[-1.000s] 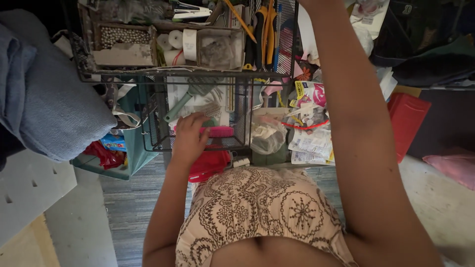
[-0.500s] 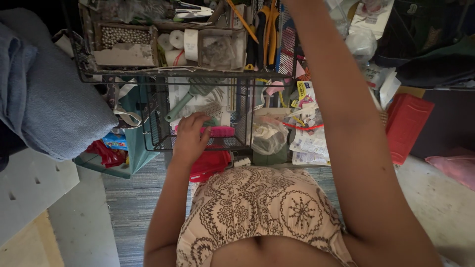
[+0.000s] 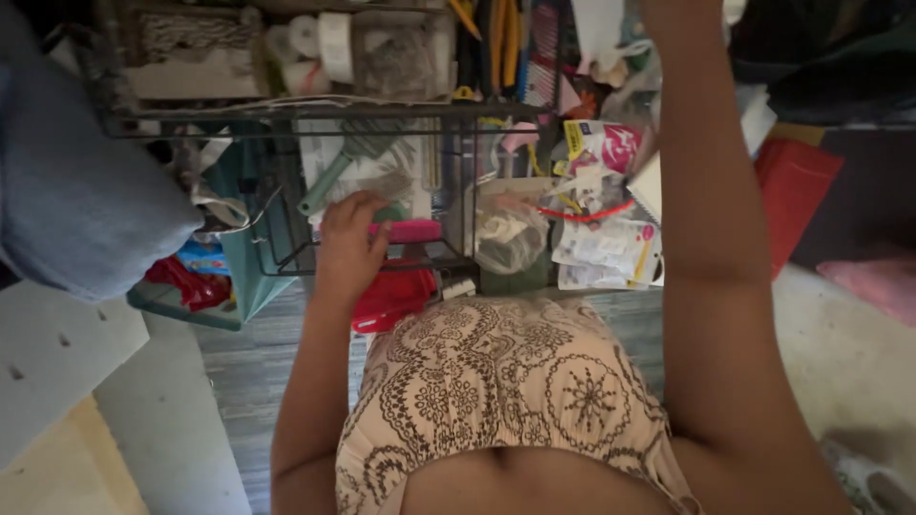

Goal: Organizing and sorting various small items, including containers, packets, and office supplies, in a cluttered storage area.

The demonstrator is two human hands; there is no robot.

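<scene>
Curled fingers of the left hand (image 3: 348,243) rest on a small flat grey piece (image 3: 386,184) at the front of the lower wire shelf (image 3: 372,262); whether they pinch it or only touch it, I cannot tell, because the knuckles hide the fingertips. This piece lies just beyond the fingertips, a little up and to the right of the hand, and its long side seems to run slanted, from lower left to upper right. A pale green brush (image 3: 343,162) lies just behind it, with its handle pointing down-left toward the hand and its long axis almost parallel to the grey piece. A pink flat object (image 3: 412,231) lies just beside the hand on its right, and a red container (image 3: 396,296) sits lower, near the wrist. The left hand is clearly the nearer one to all these things. The right arm (image 3: 711,238) reaches up well apart from them, and its hand leaves the picture at the top edge, so its state is not visible. Farther out, the upper wire tray (image 3: 286,114) holds white tape rolls (image 3: 320,38), and clear bags with papers (image 3: 596,238) lie to the right.
</scene>
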